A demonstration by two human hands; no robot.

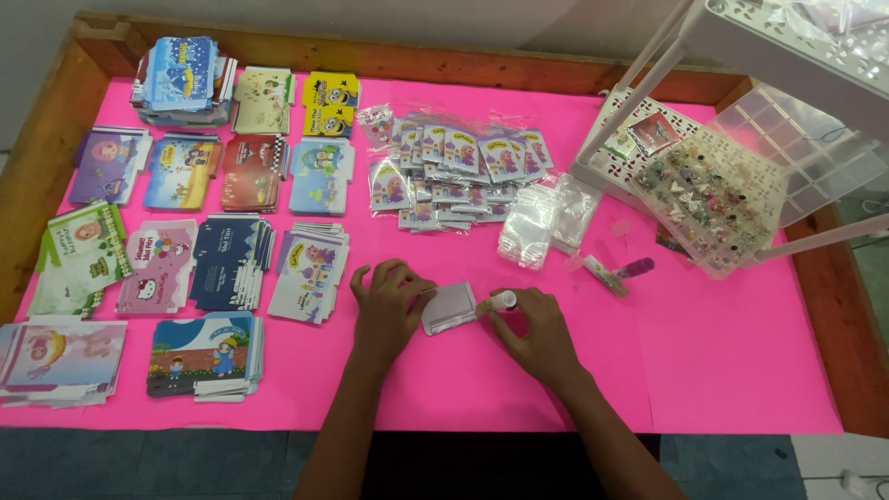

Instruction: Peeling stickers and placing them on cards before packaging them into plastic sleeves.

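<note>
Pink sheet (pixel 519 389), so slippery: small card (pixel 450 307) is pinned flat by left hand (pixel 389 310), glue tube (pixel 501 300) pinched by right hand (pixel 535 331); card could easily get smeared or nudged crooked.

- Worktop (pixel 704 370): bright pink cover, brown wooden rim.
- Card stacks (pixel 231 262): cartoon prints in blue, purple, red, yellow, pale pink.
- Small pouch (pixel 449 307): pale lilac-grey.
- Compartment box (pixel 713 199): clear plastic.
- Rack (pixel 787 28): white, perforated.
</note>
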